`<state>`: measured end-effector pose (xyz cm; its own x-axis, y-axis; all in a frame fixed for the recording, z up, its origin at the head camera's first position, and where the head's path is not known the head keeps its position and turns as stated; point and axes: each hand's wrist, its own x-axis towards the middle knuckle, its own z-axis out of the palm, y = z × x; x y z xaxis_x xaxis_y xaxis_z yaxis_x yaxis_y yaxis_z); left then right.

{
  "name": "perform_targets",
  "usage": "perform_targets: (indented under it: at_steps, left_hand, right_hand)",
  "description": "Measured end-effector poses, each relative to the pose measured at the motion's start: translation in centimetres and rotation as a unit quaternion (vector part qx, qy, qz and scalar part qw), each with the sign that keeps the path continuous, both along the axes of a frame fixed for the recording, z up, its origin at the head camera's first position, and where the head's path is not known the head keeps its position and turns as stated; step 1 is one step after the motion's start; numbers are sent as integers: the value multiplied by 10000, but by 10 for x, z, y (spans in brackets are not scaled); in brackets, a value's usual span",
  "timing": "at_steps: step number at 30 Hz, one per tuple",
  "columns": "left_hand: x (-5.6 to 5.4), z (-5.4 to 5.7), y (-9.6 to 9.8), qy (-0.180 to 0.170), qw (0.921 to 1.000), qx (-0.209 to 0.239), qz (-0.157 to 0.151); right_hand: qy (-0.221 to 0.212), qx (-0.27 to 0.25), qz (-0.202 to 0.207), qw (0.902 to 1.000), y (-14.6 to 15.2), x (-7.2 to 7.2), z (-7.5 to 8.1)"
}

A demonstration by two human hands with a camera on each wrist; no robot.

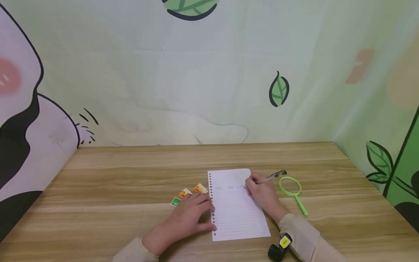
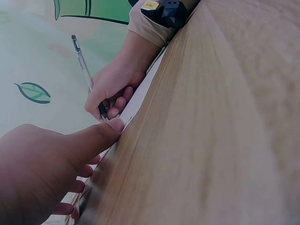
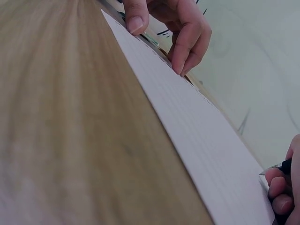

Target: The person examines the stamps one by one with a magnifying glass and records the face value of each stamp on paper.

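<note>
A sheet of lined white paper (image 1: 239,218) with punched holes down its left side lies on the wooden table. Faint handwriting runs across its upper part. My right hand (image 1: 264,194) rests at the paper's upper right and pinches a clear gel pen (image 1: 274,176) with a black grip, its tip down at the written line. In the right wrist view the pen's metal tip (image 3: 268,172) points at the sheet. With thumb and fingers spread, my left hand (image 1: 188,216) touches the holed left edge; its thumb (image 2: 101,136) lies at that edge in the left wrist view.
Two orange-and-white cards (image 1: 200,188) and a small green card (image 1: 175,201) lie just beyond the left hand, partly covered by it. A green magnifying glass (image 1: 301,205) lies right of the right hand. A black device (image 1: 276,252) sits at the right wrist. A printed backdrop (image 1: 196,80) borders the table.
</note>
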<state>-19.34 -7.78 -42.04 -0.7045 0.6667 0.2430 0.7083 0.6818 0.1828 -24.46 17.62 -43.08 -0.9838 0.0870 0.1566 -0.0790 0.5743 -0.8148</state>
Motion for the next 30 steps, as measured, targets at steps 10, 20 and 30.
perform_targets:
  at_steps: [10, 20, 30]
  left_hand:
    - [-1, -1, 0, -63, 10000, -27, -11]
    - [0, -1, -1, 9, 10000, 3, -30]
    - [1, 1, -1, -65, 9999, -84, -31]
  right_hand:
    - [-4, 5, 141, 9999, 0, 0, 0]
    - [-196, -499, 72, 9985, 0, -2, 0]
    - [-334, -983, 267, 9942, 2, 0, 7]
